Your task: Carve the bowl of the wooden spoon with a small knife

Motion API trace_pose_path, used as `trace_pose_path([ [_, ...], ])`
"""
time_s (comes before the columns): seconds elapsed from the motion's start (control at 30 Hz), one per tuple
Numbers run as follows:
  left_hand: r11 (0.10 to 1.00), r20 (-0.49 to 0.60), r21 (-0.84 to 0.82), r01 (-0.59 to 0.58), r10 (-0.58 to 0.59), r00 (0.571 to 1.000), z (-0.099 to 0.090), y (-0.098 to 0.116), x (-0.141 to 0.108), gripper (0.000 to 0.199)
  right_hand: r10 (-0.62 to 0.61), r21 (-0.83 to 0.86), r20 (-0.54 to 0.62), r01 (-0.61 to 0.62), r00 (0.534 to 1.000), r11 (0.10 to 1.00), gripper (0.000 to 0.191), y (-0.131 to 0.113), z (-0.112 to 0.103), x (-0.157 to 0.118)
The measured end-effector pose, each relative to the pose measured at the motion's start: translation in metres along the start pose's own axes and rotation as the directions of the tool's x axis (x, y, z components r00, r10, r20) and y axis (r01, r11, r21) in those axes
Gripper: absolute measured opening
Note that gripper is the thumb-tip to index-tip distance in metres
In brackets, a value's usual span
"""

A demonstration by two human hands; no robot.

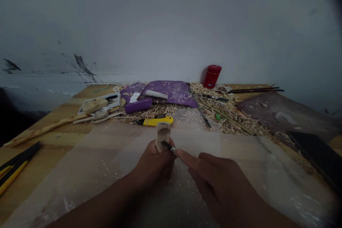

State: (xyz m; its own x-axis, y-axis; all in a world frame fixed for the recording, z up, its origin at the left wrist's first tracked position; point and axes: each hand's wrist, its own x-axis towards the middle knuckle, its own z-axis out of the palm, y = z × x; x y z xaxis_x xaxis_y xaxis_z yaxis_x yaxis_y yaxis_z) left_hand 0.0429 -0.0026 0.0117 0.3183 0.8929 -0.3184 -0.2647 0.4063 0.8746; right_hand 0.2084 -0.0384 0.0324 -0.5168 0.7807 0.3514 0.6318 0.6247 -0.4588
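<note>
My left hand (157, 162) is closed round a small pale piece of wood (163, 133), which stands upright out of the fist. In my right hand (216, 174) is a slim carving knife (171, 147) with a dark blade and a silver collar. Its blade touches the face of the wood, low down near my left thumb. The index finger lies stretched along the knife; most of the handle is hidden in the palm. Just behind the wood, a yellow utility knife (157, 121) lies on the table.
Wood shavings (235, 123) cover the back of the table around a purple sheet (171, 91). A red canister (212, 76) leans near the wall. At left are a white tray (115, 100), a long stick (45, 130) and yellow-black handles (16, 167). A dark flat object (315, 153) lies right.
</note>
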Motion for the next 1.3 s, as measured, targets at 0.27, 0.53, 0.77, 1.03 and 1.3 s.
trace_pose_path([
  [0.27, 0.996, -0.194, 0.074, -0.047, 0.061, 0.979, 0.006, -0.014, 0.007, 0.017, -0.057, -0.258, 0.027, 0.062, 0.998, 0.964, 0.047, 0.008, 0.012, -0.001],
  [0.53, 0.983, -0.275, 0.12, -0.136, 0.164, 0.947, 0.007, -0.015, 0.012, 0.014, 0.143, 0.27, -0.036, -0.128, 0.989, 0.954, 0.036, 0.006, 0.02, 0.011],
  [0.77, 0.981, -0.237, 0.123, -0.147, 0.173, 0.956, 0.01, -0.011, 0.007, 0.02, -0.052, -0.243, -0.061, 0.036, 0.997, 0.969, 0.046, 0.008, 0.034, 0.004],
  [1.03, 0.993, -0.117, 0.118, 0.007, 0.007, 0.993, 0.01, -0.004, -0.002, 0.028, 0.104, 0.237, -0.084, -0.082, 0.991, 0.968, 0.043, 0.0, 0.018, 0.004],
  [1.3, 0.999, 0.031, -0.018, 0.043, -0.042, 0.999, -0.003, 0.005, -0.001, 0.021, 0.003, 0.024, -0.04, -0.002, 0.999, 1.0, 0.04, 0.004, 0.0, 0.0],
])
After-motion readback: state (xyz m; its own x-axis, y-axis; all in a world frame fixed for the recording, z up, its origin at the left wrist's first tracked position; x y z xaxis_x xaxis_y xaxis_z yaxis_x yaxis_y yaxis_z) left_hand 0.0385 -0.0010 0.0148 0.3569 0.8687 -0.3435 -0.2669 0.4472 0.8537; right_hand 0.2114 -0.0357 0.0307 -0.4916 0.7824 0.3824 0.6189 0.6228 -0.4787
